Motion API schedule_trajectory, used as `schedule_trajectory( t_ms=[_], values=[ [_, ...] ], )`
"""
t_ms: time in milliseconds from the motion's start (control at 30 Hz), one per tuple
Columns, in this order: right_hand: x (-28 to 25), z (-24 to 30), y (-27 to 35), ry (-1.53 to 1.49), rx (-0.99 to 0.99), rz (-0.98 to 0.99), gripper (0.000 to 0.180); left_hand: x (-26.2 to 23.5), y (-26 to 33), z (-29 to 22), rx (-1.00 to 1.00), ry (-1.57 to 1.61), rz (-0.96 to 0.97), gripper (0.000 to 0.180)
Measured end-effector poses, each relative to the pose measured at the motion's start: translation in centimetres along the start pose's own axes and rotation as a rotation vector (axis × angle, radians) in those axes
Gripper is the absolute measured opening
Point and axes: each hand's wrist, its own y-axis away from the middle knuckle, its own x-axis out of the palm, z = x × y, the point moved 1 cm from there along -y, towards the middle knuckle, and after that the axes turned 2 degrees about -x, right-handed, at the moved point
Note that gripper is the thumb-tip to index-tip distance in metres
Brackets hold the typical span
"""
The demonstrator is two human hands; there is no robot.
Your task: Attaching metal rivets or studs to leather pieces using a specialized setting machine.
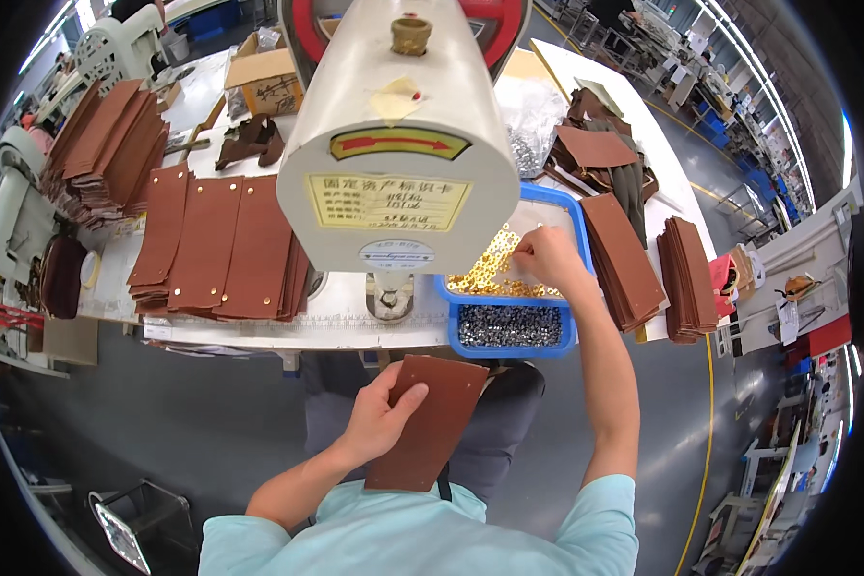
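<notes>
Into a busy workshop, over a grey floor [624, 403] and up to a white bench [344, 296]. Gripping a brown leather-like panel [430, 427] in the left hand [379, 413], thumb across its upper face, firmly closed around its left side; tilted above the lap, just short of the bench's front edge. Now to the right hand [550, 257], in among gold ring-like fasteners [485, 274] in a blue tray [583, 226], with fingertips bunched together; cannot tell whether pinching one. Right below, on to dark metallic fasteners [511, 326] in a smaller blue box [518, 352]. Past the tray's left side to a big white press [398, 115]. Farther left, on to brown panels with gold studs [202, 250]; over right, to stacked brown strips [686, 278].
</notes>
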Motion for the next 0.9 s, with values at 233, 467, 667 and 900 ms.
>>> schedule_trajectory(
  t_ms=[233, 467, 667, 900],
  values=[
    [0.1, -0.2, 0.6, 0.188, -0.103, -0.215, 0.013, -0.5, -1.3, 0.6, -0.185, 0.081, 0.107, 0.030],
    [-0.4, 11.5, 11.1, -0.453, -0.161, -0.260, 0.010, -0.7, -1.6, 1.3, -0.197, 0.191, 0.032, 0.030],
    [3.7, 14.7, 15.0, -0.429, -0.364, -0.225, 0.012, 0.6, -1.2, 0.5, -0.183, 0.136, 0.126, 0.027],
    [3.7, 14.0, 15.9, -0.533, -0.200, -0.122, 0.018, 0.7, -1.0, -0.6, -0.113, -0.001, 0.229, 0.034]
  ],
)
